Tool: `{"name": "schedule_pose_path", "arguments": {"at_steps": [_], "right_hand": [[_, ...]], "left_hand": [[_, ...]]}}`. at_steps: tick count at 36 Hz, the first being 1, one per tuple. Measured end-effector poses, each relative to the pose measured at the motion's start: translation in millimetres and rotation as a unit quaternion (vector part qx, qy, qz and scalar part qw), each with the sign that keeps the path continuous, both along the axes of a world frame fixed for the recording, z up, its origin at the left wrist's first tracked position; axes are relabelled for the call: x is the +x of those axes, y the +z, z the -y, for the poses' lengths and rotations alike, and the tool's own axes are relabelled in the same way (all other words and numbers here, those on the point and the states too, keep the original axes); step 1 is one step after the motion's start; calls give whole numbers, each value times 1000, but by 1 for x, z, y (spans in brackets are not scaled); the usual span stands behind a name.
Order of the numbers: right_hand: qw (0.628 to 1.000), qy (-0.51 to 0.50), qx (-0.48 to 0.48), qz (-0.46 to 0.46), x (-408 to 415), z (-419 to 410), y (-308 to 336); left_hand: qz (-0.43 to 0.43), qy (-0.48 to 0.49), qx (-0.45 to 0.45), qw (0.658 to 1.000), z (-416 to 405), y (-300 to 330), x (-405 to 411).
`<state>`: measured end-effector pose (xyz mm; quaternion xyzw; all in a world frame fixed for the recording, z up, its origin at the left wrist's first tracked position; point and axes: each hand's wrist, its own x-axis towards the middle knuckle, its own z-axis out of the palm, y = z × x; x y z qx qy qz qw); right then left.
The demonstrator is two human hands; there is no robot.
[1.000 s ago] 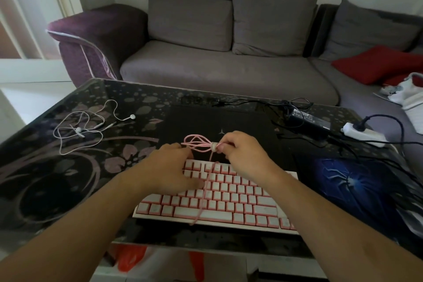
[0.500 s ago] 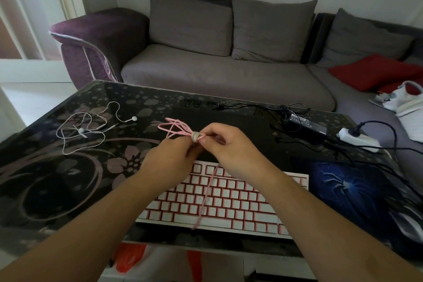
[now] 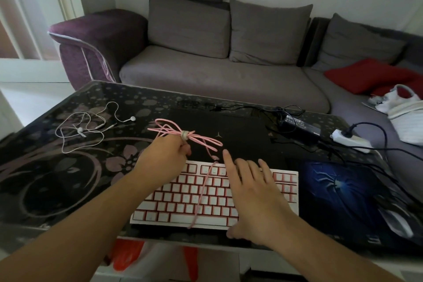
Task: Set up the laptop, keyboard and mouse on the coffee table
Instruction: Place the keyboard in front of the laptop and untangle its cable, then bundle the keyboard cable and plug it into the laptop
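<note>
Head view: a bundled pink cable [image 3: 183, 133] is held up by the left hand [image 3: 164, 155], whose fingers are curled round it just below the pale tie [image 3: 185, 135], apparently so the tie can be worked loose. One loose run of the cable hangs down across the keyboard [image 3: 206, 199], which lies at the near edge of the coffee table [image 3: 45, 178]. The right hand [image 3: 254, 192] is spread flat over the keys at 3 o'clock of the left, holding nothing, fingers splayed, perhaps to steady the board. The closed laptop [image 3: 229, 135] is seen at 12 o'clock of the keyboard. The mouse [image 3: 398, 224] is parked on the mat [image 3: 338, 190] at 3 o'clock. The charger [image 3: 299, 125] and power strip [image 3: 350, 141] are set at 2 o'clock, earphones [image 3: 89, 126] at 10 o'clock.
</note>
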<state>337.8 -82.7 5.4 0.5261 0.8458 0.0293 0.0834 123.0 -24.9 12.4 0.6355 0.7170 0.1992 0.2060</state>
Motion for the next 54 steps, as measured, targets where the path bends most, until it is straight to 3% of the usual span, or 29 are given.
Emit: {"name": "schedule_pose_path", "arguments": {"at_steps": [6, 14, 17, 21, 27, 32, 36, 39, 41, 42, 45, 46, 47, 50, 51, 54], "right_hand": [[999, 27, 14, -16, 7, 3, 2], [997, 47, 56, -22, 17, 7, 5], [996, 38, 72, -34, 23, 5, 12], [994, 23, 95, -46, 33, 0, 19], [987, -19, 137, -81, 40, -11, 29], [981, -44, 162, -98, 44, -19, 39], [973, -77, 174, -131, 50, -27, 45], [972, -102, 156, -145, 55, -33, 47], [975, -105, 137, -142, 60, -37, 46], [977, -103, 128, -136, 62, -37, 45], [983, -91, 113, -111, 66, -38, 40], [985, -84, 109, -102, 66, -38, 36], [987, -74, 103, -94, 66, -37, 33], [994, -42, 69, -80, 63, -33, 23], [995, -31, 57, -76, 62, -31, 20], [998, 4, 13, -65, 57, -24, 12]], "left_hand": [[57, -10, -6, 998, 4, 8, -3], [150, 15, -81, 985, 5, 32, -52], [275, 74, -101, 953, 5, 30, -73], [429, 54, -94, 897, 7, 20, -83], [322, -35, -124, 938, 17, 15, -71], [360, -68, -143, 919, 20, 18, -63], [335, -126, -268, 895, 23, 15, -69], [360, -236, -332, 839, 27, 23, -84], [435, -292, -312, 792, 23, 26, -97], [501, -323, -296, 746, 21, 27, -102], [716, -356, -273, 535, 12, 29, -107], [749, -342, -246, 511, 10, 31, -104], [761, -315, -208, 528, 9, 35, -97], [673, -87, 40, 733, 10, 47, -78], [618, -16, 114, 778, 8, 47, -73], [472, 83, 216, 851, 5, 40, -66]]}}
